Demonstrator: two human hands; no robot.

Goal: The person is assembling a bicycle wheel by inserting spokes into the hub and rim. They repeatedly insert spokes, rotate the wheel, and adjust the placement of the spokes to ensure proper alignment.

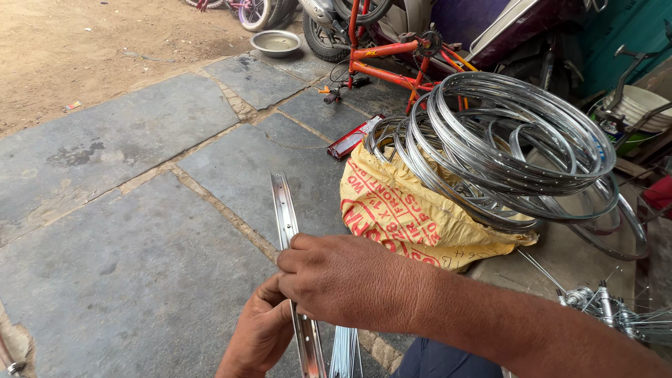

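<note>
Head view, looking down at your lap: your right hand (343,280) reaches across from the right with its fingers curled together and clamped on a shiny chrome bicycle rim (285,210), which you hold edge-on so it runs from the bottom of the frame up and away over the stone floor (126,238). Your left hand (262,332) sits just below and to the left, fingers wrapped shut on the same rim from the other side, so both hands touch it and each other. A bundle of thin spokes (344,353) hangs just right of the rim at the bottom edge; can't tell if either hand is touching them. Off to the right, a stack of more chrome rims (511,147) rests on a yellow printed sack (392,210). Behind that, an orange bike frame (392,59) leans near a scooter, and a metal bowl (276,43) sits on the floor at the edge of the dirt. A cluster of hubs with spokes (609,308) lies at far right, near your forearm.
</note>
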